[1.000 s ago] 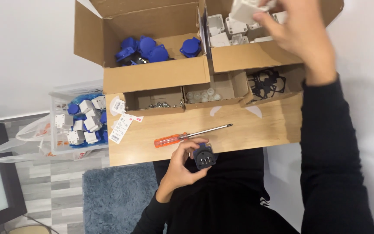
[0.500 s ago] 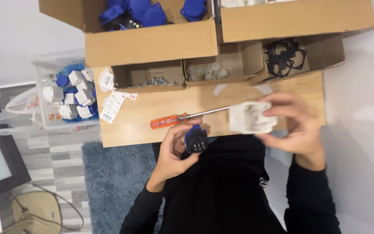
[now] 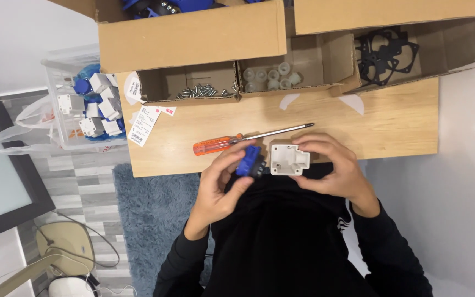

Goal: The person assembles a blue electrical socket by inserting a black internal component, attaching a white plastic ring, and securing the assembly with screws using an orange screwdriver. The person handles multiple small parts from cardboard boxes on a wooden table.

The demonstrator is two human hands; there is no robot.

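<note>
Two parts sit in your hands at the near edge of the table [image 3: 402, 118]: your left hand [image 3: 218, 190] is clamped on a blue plug piece [image 3: 248, 161], and your right hand [image 3: 333, 168] grips a white housing [image 3: 288, 159], hollow side up. The parts are just beside each other. Just beyond them a screwdriver [image 3: 237, 140] with an orange handle lies on the wood.
</note>
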